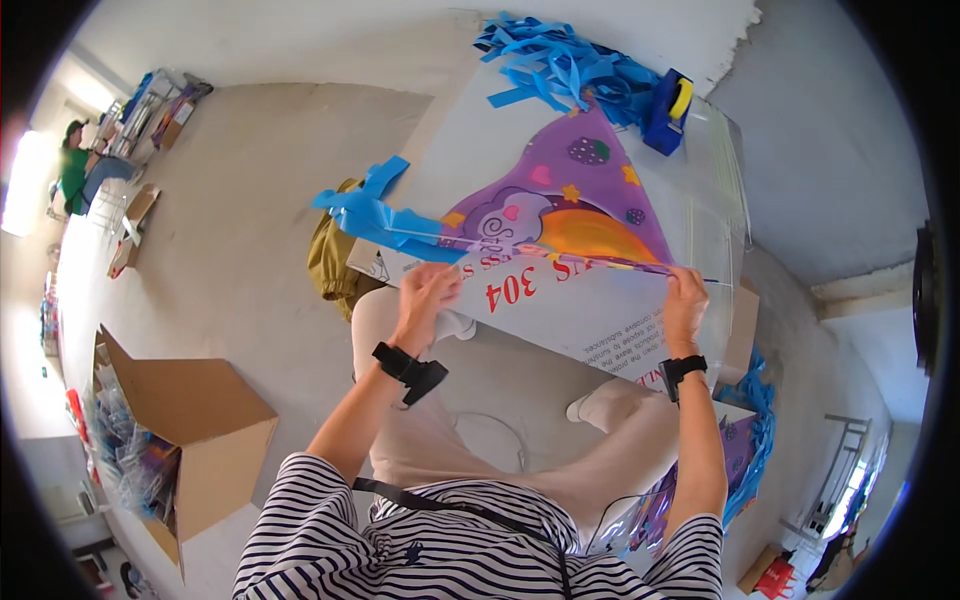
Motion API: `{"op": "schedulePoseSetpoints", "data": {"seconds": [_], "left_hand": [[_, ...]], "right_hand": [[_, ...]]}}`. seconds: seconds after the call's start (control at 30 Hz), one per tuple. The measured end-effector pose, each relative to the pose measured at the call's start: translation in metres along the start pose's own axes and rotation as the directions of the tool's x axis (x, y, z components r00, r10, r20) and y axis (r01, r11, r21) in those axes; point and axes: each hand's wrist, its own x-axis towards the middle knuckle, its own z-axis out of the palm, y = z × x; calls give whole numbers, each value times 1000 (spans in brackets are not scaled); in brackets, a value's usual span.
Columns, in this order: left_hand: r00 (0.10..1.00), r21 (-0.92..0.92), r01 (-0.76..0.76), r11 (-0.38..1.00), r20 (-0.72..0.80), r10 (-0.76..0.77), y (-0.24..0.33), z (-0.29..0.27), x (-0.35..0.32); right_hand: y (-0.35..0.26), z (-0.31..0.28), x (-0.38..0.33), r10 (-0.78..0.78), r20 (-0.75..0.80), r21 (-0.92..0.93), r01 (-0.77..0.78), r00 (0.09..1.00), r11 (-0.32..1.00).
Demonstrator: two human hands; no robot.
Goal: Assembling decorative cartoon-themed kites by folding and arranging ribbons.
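A purple kite [590, 185] printed with berries, stars and a cloud lies on a white-covered work surface [540, 310] before me. Its near edge is gathered in a narrow fold, with a thin rod along it. My right hand [686, 305] pinches this folded edge at the right corner. Close to the left end of that edge, my left hand [430, 295] has its fingers curled together beside a blue ribbon tail [390, 222]; what they hold, if anything, is too small to make out. The ribbon tail trails off the surface's left side.
Blue ribbons [570, 65] lie heaped at the far edge, beside a blue tape dispenser [668, 112]. An open cardboard box [220, 430] of plastic-wrapped items stands at left. More purple kite material [720, 460] hangs by my right leg. Another person [80, 170] sits far left.
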Motion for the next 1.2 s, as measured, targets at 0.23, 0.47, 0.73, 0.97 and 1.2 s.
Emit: {"op": "schedulePoseSetpoints", "data": {"seconds": [0.23, 0.47, 0.73, 0.97, 1.2], "left_hand": [[983, -791, 180, 584, 172, -69, 23, 1, 39], [988, -791, -143, 595, -80, 131, 95, -84, 127], [921, -411, -388, 825, -216, 325, 243, -187, 177], [943, -203, -261, 944, -261, 205, 306, -274, 177], [911, 537, -25, 843, -335, 240, 273, -300, 147]], "right_hand": [[-9, -31, 9, 26, 6, -2, -26, 1000, 1000], [24, -26, -31, 48, 12, -7, -48, 999, 999], [16, 0, -68, 118, -53, -14, -119, 992, 993], [-4, 29, -77, 143, -33, -26, -144, 989, 989], [-1, 24, -94, 88, 18, -229, -82, 996, 970]]}}
